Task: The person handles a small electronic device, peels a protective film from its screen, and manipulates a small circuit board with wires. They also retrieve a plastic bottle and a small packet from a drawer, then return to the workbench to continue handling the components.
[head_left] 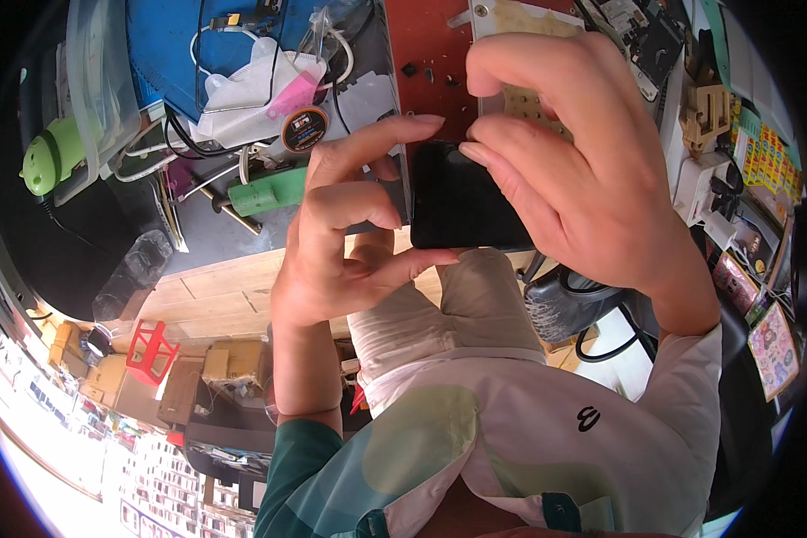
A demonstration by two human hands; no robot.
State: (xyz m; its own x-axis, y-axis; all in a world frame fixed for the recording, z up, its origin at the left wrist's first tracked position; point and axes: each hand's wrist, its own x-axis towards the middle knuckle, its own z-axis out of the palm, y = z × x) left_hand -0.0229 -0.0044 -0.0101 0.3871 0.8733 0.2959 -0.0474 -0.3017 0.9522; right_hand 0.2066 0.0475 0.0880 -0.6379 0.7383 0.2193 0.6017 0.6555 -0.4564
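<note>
A black smartphone [457, 202] with a dark, glossy face is held up between my hands, over the table's front edge. My left hand [336, 229] grips its left end, the thumb along the lower edge and the index finger reaching over the upper corner. Above the phone's upper edge my right hand [592, 166] is closed in a pinch, thumb and fingertips together. Whatever those fingertips may hold is too small or hidden to make out. The right hand also covers the phone's right end.
Behind the hands lies a red mat [430, 54] with small dark bits, beside a metal-edged holder [529, 18]. A green cylinder [269, 191], a round solder-like spool [304, 129], cables and a white mask [255, 90] crowd the left. Opened device parts [641, 40] lie far right.
</note>
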